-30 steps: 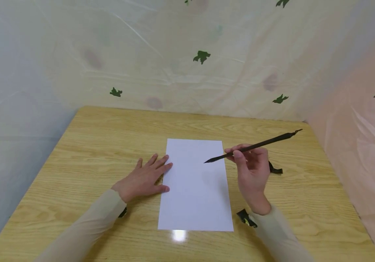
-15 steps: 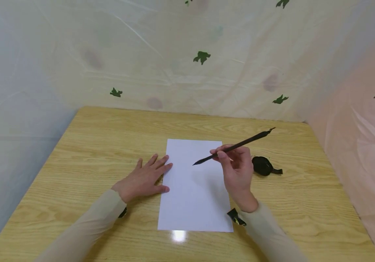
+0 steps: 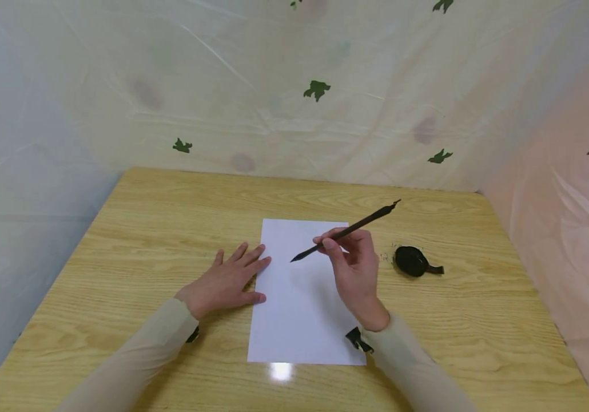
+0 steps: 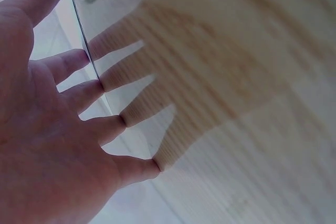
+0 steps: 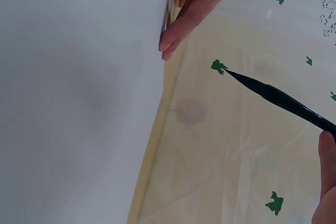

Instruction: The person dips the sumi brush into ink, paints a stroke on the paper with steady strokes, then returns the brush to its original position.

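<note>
A sheet of white paper (image 3: 289,326) lies on the wooden table, upright to the viewer in the head view. My left hand (image 3: 225,283) rests flat with spread fingers, its thumb and nearest fingertips over the paper's left edge. In the left wrist view, that hand's fingertips (image 4: 126,121) meet the glossy tabletop and its reflection. My right hand (image 3: 355,272) pinches a dark writing brush (image 3: 366,221) by the lower shaft, over the right part of the paper. The brush slants, tip pointing down-left; in the right wrist view its pointed black tip (image 5: 244,80) is raised off the sheet.
A small round black dish (image 3: 410,261) with a short handle stands right of the paper, with faint specks beside it. Pale curtains (image 3: 253,103) with green leaf shapes enclose the wooden table (image 3: 171,212) at the back and sides.
My right hand has moved left with the brush, from beside the paper to over it, uncovering the black dish. My left hand has stayed in place.
</note>
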Action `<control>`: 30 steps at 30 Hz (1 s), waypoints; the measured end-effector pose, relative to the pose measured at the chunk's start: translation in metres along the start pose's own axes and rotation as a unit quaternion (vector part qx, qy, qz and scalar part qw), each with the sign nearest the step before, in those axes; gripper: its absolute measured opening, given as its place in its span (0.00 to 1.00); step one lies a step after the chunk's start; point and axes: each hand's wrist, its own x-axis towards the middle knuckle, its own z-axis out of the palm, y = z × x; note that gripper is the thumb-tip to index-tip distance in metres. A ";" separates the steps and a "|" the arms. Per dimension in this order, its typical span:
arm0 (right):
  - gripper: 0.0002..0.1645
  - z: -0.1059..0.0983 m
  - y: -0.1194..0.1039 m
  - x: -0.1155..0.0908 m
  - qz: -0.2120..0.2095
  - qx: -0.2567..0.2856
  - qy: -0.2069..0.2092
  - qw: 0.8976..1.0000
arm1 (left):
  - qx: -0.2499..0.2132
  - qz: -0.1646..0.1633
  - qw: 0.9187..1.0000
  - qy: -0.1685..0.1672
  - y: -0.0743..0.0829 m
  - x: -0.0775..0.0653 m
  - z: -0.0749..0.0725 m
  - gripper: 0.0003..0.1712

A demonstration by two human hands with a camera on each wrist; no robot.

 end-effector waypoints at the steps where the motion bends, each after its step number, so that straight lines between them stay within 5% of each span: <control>1: 0.19 0.001 0.001 0.000 0.002 -0.001 -0.002 1.000 | 0.000 0.000 1.000 0.000 0.000 0.000 0.000 0.47; 30: 0.18 0.027 0.020 -0.008 0.036 -0.101 -0.061 0.992 | 0.001 0.001 1.000 0.002 0.002 -0.001 -0.001 0.47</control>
